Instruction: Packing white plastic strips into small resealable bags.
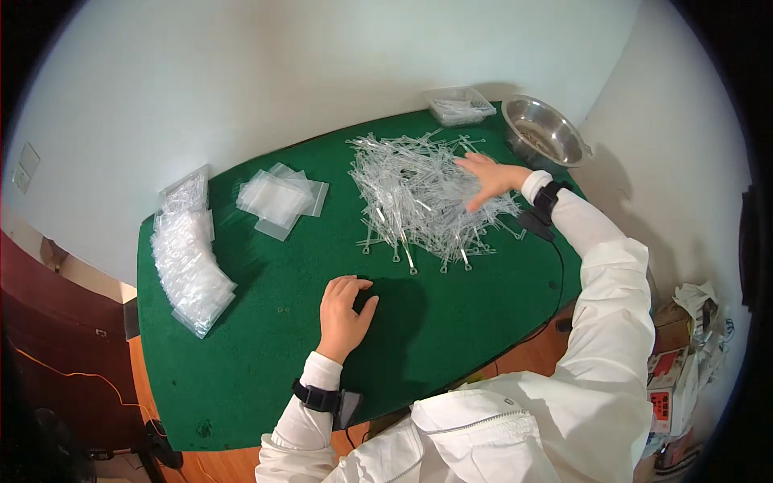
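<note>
A wide, loose heap of clear thin plastic sticks with small loop-shaped ends (403,189) lies on the table's far right half. Over the heap's right side reaches my right hand (493,179), fingers and thumb spread, touching or just above the sticks; nothing shows in its grasp. My left hand (342,315) rests on the green cloth nearer to me, below the heap. Its fingers are loosely bent with the thumb apart, and it holds nothing. Left of the heap is a small stack of flat clear plastic bags (278,200).
Overlapping filled clear bags (189,262) run down the green table's (282,362) left edge. At the back right stand a clear plastic tub (477,118) of sticks and a metal bowl (570,138). A wall borders the far side; a black cable (561,278) trails from my right wrist.
</note>
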Demonstrator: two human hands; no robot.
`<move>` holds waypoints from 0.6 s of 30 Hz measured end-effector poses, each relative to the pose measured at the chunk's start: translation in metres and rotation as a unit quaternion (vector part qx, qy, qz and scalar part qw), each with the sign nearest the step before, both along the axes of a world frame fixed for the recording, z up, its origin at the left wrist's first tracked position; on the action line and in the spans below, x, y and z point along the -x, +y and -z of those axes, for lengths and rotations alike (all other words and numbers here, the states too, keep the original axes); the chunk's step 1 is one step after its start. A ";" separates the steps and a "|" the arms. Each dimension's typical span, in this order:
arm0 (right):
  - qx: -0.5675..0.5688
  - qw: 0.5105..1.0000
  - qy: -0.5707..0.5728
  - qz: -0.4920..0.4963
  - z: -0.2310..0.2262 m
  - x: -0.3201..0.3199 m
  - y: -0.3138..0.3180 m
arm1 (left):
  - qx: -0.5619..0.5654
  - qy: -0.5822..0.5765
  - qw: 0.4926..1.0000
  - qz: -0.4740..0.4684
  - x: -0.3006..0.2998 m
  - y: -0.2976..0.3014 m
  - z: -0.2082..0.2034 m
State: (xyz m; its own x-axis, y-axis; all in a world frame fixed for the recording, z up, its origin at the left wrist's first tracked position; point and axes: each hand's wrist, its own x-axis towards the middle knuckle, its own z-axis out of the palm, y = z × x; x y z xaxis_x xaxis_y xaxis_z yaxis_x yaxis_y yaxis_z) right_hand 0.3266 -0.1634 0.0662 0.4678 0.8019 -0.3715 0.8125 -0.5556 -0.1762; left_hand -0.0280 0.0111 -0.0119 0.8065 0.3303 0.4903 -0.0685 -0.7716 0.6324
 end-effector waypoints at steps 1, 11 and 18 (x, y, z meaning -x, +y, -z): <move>0.049 0.998 -0.042 -0.028 -0.009 0.015 -0.005 | -0.002 0.000 1.000 0.002 -0.001 0.000 0.000; 0.068 0.995 -0.070 0.005 0.003 0.016 -0.019 | -0.005 0.006 1.000 0.008 -0.003 0.000 0.000; 0.022 0.991 -0.100 -0.080 0.018 0.022 -0.011 | -0.004 0.014 1.000 0.009 0.000 0.001 0.000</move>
State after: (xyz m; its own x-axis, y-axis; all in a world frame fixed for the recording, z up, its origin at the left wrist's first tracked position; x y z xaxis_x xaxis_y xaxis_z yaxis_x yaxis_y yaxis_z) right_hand 0.3048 -0.1741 0.0486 0.4039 0.8570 -0.3201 0.9072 -0.4203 0.0194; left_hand -0.0278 0.0117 -0.0115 0.8254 0.3124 0.4702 -0.0648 -0.7750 0.6286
